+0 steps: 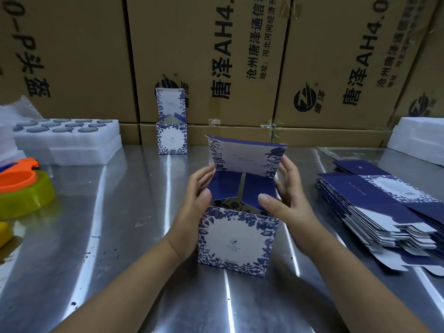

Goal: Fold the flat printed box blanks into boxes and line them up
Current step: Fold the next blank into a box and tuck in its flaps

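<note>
The half-made box (236, 239) stands in the middle of the shiny table (120, 212), its lid (247, 157) up. The left hand (199, 191) and right hand (286, 188) touch its sides, fingers nearly straight, gripping nothing, just pushing the blue side flaps (223, 186) in. I think both flaps should lie flat and even first, so the lid can tuck in without bending

Box (236, 241) mid-table — blanks (389, 212) right, cartons (206, 56) behind.
</note>
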